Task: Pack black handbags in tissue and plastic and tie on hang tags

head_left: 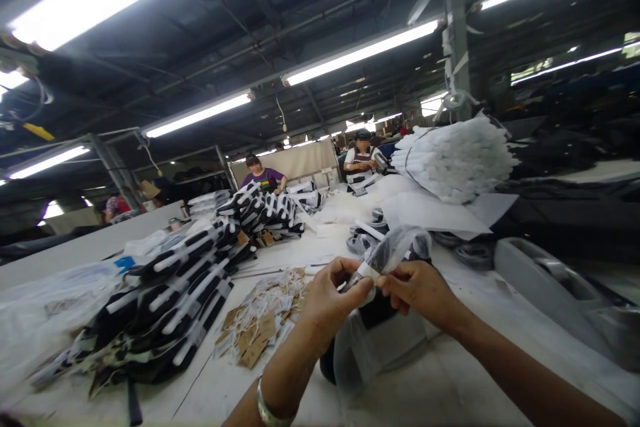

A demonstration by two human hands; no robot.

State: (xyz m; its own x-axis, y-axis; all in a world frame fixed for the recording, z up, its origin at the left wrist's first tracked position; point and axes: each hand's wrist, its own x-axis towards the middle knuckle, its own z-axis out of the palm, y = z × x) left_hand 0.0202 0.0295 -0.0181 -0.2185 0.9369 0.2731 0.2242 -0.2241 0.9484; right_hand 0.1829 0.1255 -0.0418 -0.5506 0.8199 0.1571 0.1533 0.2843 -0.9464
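My left hand (336,297) curls round the gathered neck of a clear plastic wrap (393,250), its thumb pressed against a small white strip (369,272). The strip's other side is pinched between the fingertips of my right hand (417,290). Below both hands, a dark and grey bundle (383,333) lies on the white table, with the translucent plastic hanging over part of it. My fingers hide part of the strip. To the left of my left hand is a heap of brown card tags with white strings (257,330).
Stacks of black goods with white tubes (185,280) cover the left side. At right stand a grey tape dispenser (555,293) and a tied bundle of white tubes (453,157). Two people (263,177) work across the table. Plastic bags (65,307) lie at far left.
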